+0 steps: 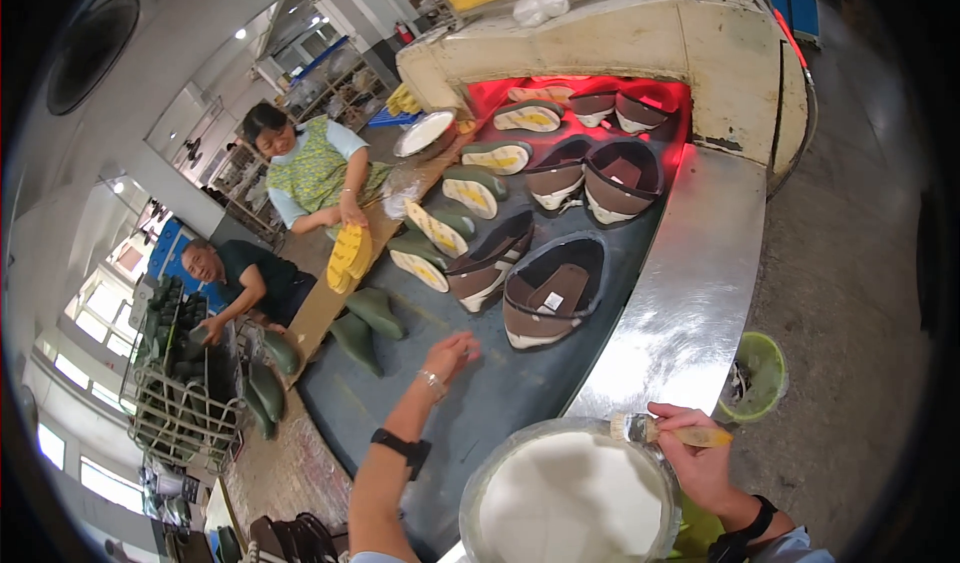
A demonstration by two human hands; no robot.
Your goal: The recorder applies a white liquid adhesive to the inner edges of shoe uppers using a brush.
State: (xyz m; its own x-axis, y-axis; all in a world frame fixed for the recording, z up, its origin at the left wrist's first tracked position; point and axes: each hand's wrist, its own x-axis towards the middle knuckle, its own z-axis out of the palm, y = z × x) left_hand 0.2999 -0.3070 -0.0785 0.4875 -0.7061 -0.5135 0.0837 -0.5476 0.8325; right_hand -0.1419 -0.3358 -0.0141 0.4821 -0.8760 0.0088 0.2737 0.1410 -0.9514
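Observation:
My left hand (452, 357) reaches over the dark conveyor belt (410, 418), fingers loosely bent and apart, with nothing visible in them. Just ahead of it stands a brown shoe upper (540, 315) with a dark lining and pale lower edge; a gap separates the two. In my right hand (692, 460) is a brush (705, 436) with a wooden handle, held level. Its pale bristles lie at the rim of a round tub (471, 508) of white liquid (570, 503). A second brown upper (490, 263) stands left of the first.
More uppers (622, 178) and green lasts with pale soles (470, 191) lie farther up, toward the red-lit machine opening (678, 98). Bare green lasts (370, 325) lie left. A person (310, 168) holds yellow soles (350, 255); another (250, 278) reaches toward a rack (180, 403). A green bucket (765, 378) stands right.

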